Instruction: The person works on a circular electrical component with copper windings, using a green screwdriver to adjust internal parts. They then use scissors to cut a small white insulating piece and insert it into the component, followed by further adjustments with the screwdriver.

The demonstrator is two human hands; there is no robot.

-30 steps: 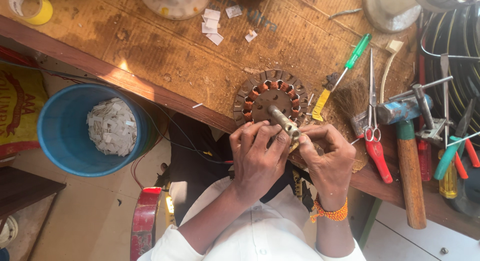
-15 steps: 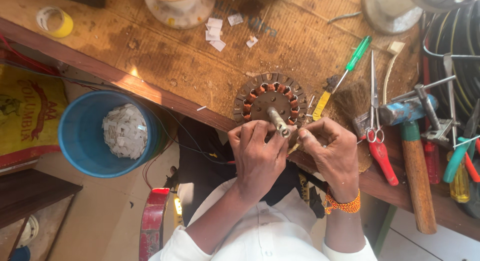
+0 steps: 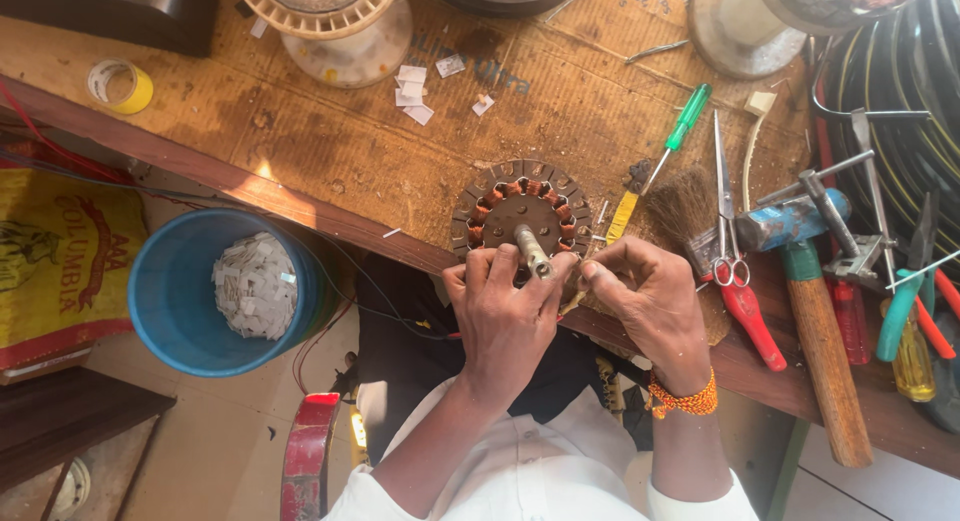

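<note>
bucket (image 3: 190,301) shifted right beside wooden workbench (image 3: 330,151).

Blue bucket (image 3: 175,301) at nine o'clock, tape roll (image 3: 120,86) at ten, hammer (image 3: 810,311), scissors (image 3: 735,251), green screwdriver (image 3: 665,151) at three

Both hands are meeting close together, fingertips nearly touching. Left hand (image 3: 507,316) is lying palm down, fingers curled fwd & bunched. Right hand (image 3: 650,306) is angling in w/ thumb & forefinger pinching. Forearms are reaching up from the body, wrists bent slightly.
</note>
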